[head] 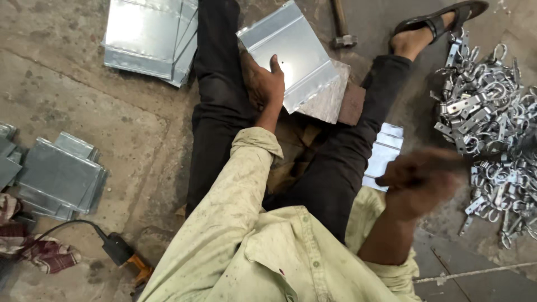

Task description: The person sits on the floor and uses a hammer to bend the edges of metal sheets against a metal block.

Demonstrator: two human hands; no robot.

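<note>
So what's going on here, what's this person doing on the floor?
A person sits on a concrete floor with legs spread. Their left hand presses on a folded sheet-metal panel lying on a block between the legs. The right hand is raised and blurred near a heap of metal clasps; whether it holds anything is unclear. Stacks of similar panels lie around, a hammer sits beyond the panel, and a power tool lies at lower left.

a stained concrete floor (67, 67) carries everything. on it lie a stack of folded metal sheets (148, 36) at the top left, another stack (59, 176) at the left edge, a hammer (342, 31), a heap of metal clamps (492, 123) at the right, a power tool (126, 254) and a patterned cloth (39, 249).
</note>
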